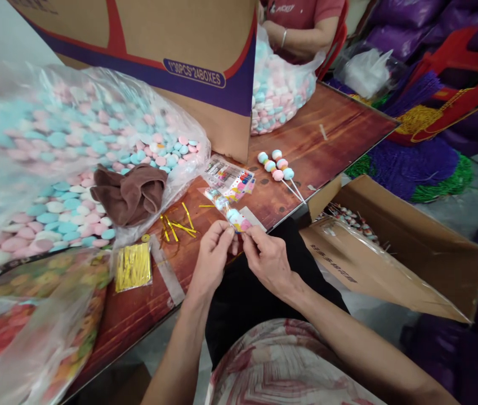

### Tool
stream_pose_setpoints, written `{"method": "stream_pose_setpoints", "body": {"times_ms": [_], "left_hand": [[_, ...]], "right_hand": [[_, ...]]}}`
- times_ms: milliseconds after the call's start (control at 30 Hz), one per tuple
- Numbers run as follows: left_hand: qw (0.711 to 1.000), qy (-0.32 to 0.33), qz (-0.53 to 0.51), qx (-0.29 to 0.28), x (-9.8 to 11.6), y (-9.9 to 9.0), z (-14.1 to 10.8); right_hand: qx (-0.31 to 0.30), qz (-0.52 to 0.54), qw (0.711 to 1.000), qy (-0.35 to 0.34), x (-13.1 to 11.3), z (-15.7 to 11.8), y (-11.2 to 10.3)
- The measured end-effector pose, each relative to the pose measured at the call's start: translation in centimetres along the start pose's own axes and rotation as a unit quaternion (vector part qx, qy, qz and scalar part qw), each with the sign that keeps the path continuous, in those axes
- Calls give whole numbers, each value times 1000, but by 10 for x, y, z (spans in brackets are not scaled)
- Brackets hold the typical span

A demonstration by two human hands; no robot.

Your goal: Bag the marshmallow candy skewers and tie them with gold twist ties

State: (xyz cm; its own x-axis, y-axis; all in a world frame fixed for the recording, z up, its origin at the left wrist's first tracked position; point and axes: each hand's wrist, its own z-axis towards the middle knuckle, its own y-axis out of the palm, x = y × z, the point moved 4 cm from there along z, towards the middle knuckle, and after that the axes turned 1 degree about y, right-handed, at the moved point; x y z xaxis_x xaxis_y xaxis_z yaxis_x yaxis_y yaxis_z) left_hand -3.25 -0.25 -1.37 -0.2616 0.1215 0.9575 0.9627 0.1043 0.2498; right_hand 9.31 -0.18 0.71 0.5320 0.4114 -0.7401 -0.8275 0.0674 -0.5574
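Both my hands meet at the table's front edge, around the lower end of a wrapped candy skewer [233, 216]. My left hand [217, 247] pinches the wrapper from the left, and my right hand [267, 256] pinches it from the right. The skewer's clear wrapper points away from me, up and to the left. Just beyond it lie printed wrappers [232, 177]. Two unwrapped skewers [278, 166] with pink, white and blue pieces rest to the right. Loose gold twist ties [179, 226] are left of my hands, near a packet of gold ties [133, 267].
A large open bag of candy [70, 211] covers the left, with a brown cloth [131, 194] on it. Behind stands a big carton [166, 67]. Another person's arm [306, 39] is beyond a second candy bag [281, 93]. An open box [424, 242] holding skewers is at right.
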Motion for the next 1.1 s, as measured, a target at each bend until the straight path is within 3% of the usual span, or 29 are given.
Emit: {"method": "stream_pose_setpoints", "body": {"times_ms": [133,333,433,567,733,933,1100], "left_hand": [[999,15,32,-12,0,2,-9],[996,-20,-55,73,-7,-7,-4],[994,-22,-69,85,-7,-3,2],[991,-22,-109,78,1,2,6],[982,-65,-172,49,2,4,5],[985,-63,-157,26,-7,11,2],[991,-23,-124,51,-10,9,-3]], "right_hand": [[12,-2,1000,-5,0,0,2],[4,-62,996,-56,3,-3,9],[-21,-65,995,-69,-1,-6,14],[-55,52,997,13,-2,-8,9],[-118,213,957,158,5,-11,6],[-93,242,953,159,7,-6,9],[-98,251,951,151,5,0,7]]}}
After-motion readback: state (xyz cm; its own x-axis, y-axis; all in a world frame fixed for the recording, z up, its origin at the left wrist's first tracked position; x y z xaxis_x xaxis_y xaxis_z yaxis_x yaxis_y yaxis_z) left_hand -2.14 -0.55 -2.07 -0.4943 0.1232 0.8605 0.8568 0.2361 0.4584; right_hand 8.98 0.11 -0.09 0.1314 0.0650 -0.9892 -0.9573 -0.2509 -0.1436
